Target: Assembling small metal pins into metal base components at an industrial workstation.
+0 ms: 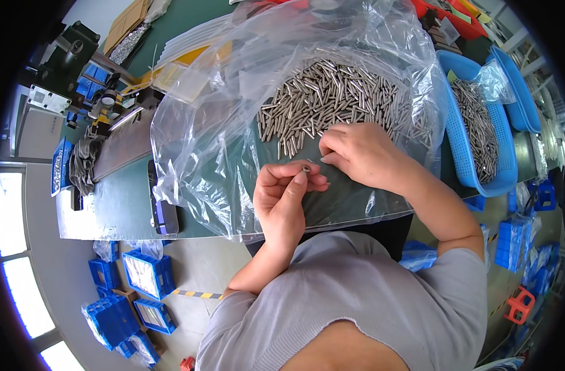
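My left hand (281,201) is closed, with thumb and forefinger pinching a small metal pin (306,168) whose round end faces up. Just to its right, my right hand (364,154) has its fingertips pressed together. Whatever those fingers hold, if anything, is too small to make out. Beyond both hands lies a heap of short, slim metal pins (332,93), spread on a clear plastic bag (199,139). The bag's loose film rises behind and around the heap.
A blue perforated basket (508,162) at the right holds more pins. On the green table (125,207) a dark phone-like object (165,216) lies near the front edge. A bench machine (103,102) stands at the left. Blue crates (112,318) are stacked on the floor.
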`<state>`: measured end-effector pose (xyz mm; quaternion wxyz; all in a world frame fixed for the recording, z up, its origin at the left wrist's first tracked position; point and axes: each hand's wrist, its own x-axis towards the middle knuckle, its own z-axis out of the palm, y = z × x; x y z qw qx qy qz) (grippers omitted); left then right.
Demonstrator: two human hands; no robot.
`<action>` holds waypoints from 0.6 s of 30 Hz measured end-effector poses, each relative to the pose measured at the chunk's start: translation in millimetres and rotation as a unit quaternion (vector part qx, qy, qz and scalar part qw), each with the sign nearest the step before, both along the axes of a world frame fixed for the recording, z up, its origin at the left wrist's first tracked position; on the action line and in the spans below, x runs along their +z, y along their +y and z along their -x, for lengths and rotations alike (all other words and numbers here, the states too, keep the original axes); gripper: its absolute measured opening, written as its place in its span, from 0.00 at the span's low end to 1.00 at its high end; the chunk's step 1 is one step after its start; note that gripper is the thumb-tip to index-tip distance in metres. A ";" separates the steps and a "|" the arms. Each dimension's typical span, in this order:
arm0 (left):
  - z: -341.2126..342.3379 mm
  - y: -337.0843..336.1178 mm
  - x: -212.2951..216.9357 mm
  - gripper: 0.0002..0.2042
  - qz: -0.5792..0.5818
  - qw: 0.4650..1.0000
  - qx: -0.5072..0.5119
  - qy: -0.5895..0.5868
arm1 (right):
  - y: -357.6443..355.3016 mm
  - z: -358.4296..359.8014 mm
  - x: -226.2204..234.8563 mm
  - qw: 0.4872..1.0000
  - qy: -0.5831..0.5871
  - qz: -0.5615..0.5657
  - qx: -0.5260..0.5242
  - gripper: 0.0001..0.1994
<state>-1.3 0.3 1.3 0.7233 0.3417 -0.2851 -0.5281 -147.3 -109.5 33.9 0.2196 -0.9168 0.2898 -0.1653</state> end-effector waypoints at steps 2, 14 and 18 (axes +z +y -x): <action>-0.1 -0.3 0.4 0.03 0.000 1.000 -0.003 0.005 | -0.6 -0.1 0.8 1.000 -0.006 -0.006 -0.005 0.06; -0.6 0.1 1.4 0.03 -0.022 1.000 -0.014 -0.017 | 0.8 -6.6 8.8 0.893 -0.237 -0.382 0.017 0.04; -0.6 0.2 0.9 0.04 -0.022 1.000 -0.013 -0.013 | 2.6 -8.6 8.5 0.900 -0.233 -0.367 0.020 0.04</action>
